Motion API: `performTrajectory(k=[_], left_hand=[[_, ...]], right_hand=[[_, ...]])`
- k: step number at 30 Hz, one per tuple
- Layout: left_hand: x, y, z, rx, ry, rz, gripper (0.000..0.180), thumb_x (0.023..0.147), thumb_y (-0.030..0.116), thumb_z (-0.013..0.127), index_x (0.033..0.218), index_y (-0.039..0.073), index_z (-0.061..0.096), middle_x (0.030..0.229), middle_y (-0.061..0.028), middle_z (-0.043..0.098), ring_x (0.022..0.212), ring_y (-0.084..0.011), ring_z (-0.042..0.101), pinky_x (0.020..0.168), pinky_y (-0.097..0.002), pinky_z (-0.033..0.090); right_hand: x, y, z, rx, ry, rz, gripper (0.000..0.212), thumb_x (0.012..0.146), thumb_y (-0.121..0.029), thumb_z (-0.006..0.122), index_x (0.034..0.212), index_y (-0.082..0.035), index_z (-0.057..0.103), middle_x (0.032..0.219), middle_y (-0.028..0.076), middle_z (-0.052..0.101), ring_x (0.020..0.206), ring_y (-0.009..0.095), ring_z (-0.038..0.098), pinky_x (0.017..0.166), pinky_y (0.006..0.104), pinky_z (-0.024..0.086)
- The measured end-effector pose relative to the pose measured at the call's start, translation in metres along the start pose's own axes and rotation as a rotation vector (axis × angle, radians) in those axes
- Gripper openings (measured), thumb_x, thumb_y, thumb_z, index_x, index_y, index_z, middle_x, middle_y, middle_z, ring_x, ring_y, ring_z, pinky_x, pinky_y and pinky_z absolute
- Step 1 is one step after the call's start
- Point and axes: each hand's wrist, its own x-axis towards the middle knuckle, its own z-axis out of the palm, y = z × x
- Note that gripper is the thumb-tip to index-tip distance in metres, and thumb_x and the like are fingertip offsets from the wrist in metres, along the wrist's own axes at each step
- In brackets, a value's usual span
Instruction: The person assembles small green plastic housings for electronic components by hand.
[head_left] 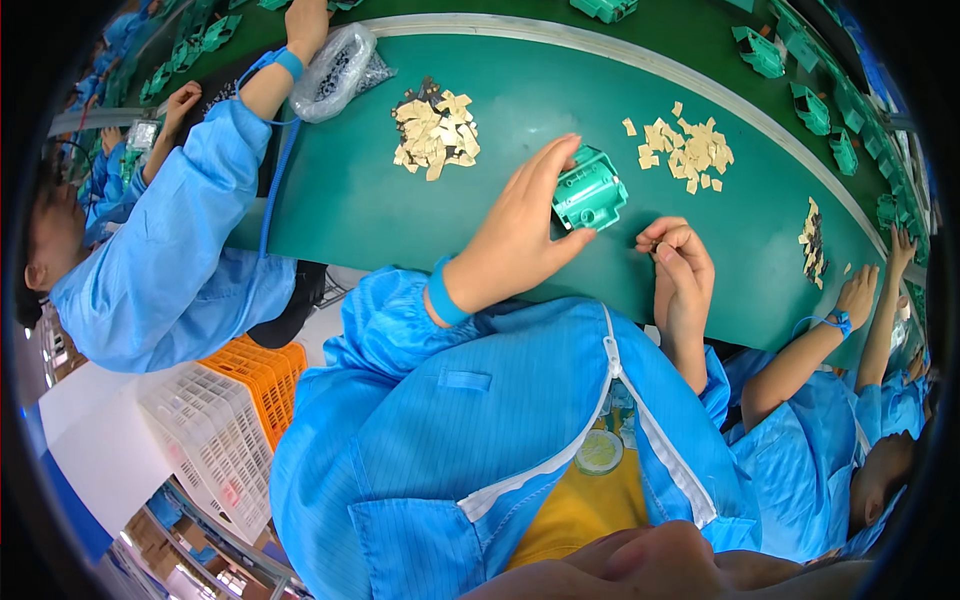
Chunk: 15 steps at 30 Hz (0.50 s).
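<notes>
Clerk: Hands?
Checker: Left hand (522,220), one: grasping a green casing (590,192), held over the green table (560,90), ribbed face showing. Right hand (687,268), one: at four o'clock from the casing, apart from it; fingers curled, thumb and fingertip close together. Whether they pinch a small bit, cannot tell.
Clerk: Step?
Checker: Judged: casing steadied on one side, fine fingerwork on the other.
Clerk: Next move calls for?
Checker: Judged: a firm left hold, the ribbed face kept in sight, a delicate right touch.
Clerk: Farther out?
Checker: Pale chips (700,150), one loose scatter, between two and three o'clock. Mixed heap (437,130), pale and dark pieces, between nine and ten. Narrow pile (812,242), also mixed, between three and four. Clear bag (335,75) of small dark parts, ten o'clock. Spare casings, several, one (760,52) between one and two.
</notes>
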Motion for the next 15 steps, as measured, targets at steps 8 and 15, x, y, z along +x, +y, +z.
performTrajectory(k=[8, 15], left_hand=[[-0.011, 0.007, -0.005, -0.047, -0.067, 0.060, 0.073, 0.076, 0.005, 0.077, 0.142, 0.007, 0.045, 0.151, -0.0162, 0.044, 0.141, -0.0381, 0.041, 0.118, -0.0507, 0.031], [-0.012, 0.009, 0.022, 0.315, -0.033, 0.076, 0.058, 0.076, 0.014, 0.081, 0.131, 0.017, 0.062, 0.154, -0.0161, 0.038, 0.138, -0.0384, 0.040, 0.116, -0.0653, 0.023]], right_hand=[[-0.001, -0.005, -0.004, 0.028, -0.067, 0.090, 0.008, 0.091, -0.003, 0.061, 0.086, -0.004, 0.054, 0.103, 0.010, 0.059, 0.094, 0.017, 0.057, 0.088, 0.0316, 0.046], [0.004, -0.006, -0.002, 0.028, -0.155, 0.128, 0.011, 0.088, 0.001, 0.062, 0.085, -0.004, 0.053, 0.095, 0.007, 0.058, 0.084, 0.012, 0.054, 0.078, 0.0252, 0.044]])
